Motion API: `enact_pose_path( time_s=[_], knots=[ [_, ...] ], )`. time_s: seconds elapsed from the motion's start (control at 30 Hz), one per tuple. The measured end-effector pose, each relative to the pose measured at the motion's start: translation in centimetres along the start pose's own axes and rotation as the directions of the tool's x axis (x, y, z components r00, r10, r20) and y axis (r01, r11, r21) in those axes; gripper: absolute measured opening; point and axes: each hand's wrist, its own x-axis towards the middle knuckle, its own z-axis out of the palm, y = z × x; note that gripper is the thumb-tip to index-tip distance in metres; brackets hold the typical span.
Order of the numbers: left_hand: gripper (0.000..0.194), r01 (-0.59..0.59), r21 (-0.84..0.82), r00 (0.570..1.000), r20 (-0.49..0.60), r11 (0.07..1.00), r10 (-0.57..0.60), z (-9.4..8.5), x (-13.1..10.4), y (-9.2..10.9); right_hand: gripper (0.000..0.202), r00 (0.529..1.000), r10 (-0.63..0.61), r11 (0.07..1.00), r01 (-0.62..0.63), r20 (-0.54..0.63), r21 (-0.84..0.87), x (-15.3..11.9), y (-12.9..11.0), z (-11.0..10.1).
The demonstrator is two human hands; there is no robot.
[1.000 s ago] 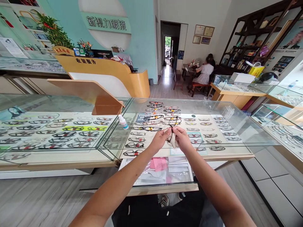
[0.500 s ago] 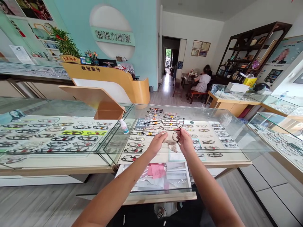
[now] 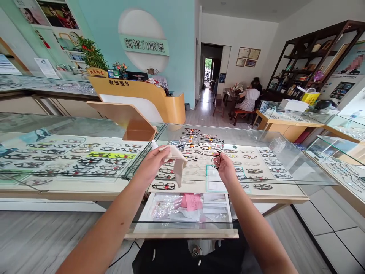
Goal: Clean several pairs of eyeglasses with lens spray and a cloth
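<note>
My left hand (image 3: 151, 163) is closed on a beige cloth (image 3: 178, 160), which hangs down from the fingers over the glass display counter (image 3: 196, 177). Just behind that hand, the white tip of a small bottle (image 3: 154, 144) shows; the hand hides the rest, and whether they touch I cannot tell. Dark-rimmed eyeglasses (image 3: 216, 162) are pinched in my right hand (image 3: 226, 167), turned with one lens above the other. Under the glass, rows of spectacle frames (image 3: 164, 186) lie on a pale surface.
An open drawer (image 3: 182, 234) with clear plastic packets and a pink packet (image 3: 192, 201) juts out below the counter. A brown board stand (image 3: 134, 120) rises at the left. Further off are a cashier desk (image 3: 137, 91) and a person (image 3: 249, 99) seated at a table.
My left hand has moved left with the cloth, away from the eyeglasses, to beside the bottle. The right hand still holds the eyeglasses. The view has shifted slightly left.
</note>
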Motion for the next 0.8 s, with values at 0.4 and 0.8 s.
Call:
enact_pose_path(
  time_s=[0.4, 0.8],
  knots=[
    [0.067, 0.115, 0.362, 0.987, -0.146, 0.925, -0.065, -11.6, 1.2, -0.6, 0.028, 0.994, 0.045, 0.988, -0.029, 0.104, -0.153, -1.2, 0.8, 0.9],
    [0.069, -0.095, 0.594, 0.993, 0.108, 0.798, 0.038, -7.3, -0.5, -1.7, 0.019, 0.945, 0.172, 0.955, -0.09, 0.279, -0.282, -4.0, -1.4, 2.3]
  ],
)
